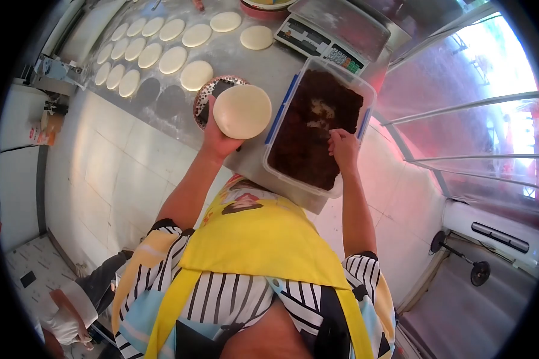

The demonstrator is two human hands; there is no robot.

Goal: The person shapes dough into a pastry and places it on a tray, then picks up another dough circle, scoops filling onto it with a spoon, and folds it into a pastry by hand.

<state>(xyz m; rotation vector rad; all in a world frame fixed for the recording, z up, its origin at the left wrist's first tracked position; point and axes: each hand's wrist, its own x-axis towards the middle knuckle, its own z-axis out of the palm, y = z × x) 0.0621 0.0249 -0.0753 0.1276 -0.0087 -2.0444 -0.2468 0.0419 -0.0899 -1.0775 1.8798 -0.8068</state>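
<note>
My left hand (217, 139) is closed on the edge of a round, flat piece of pale dough (242, 112), holding it up in front of a bowl with a spotted rim (201, 103). The dough hides part of that bowl. Over a clear plastic tub (273, 142) with blue side clips, my right hand (344, 147) is lowered with its fingers curled together. Dark brown crumbly filling (302, 146) lies in the tub, with a whitish patch near its middle. What my right fingers hold, if anything, is hidden.
Several dough rounds (173, 60) lie in rows on the floured metal table (179, 119). A digital scale (323, 45) stands behind the tub. At the lower left another person (72, 311) is partly visible. Clear plastic sheeting (449, 78) hangs on the right.
</note>
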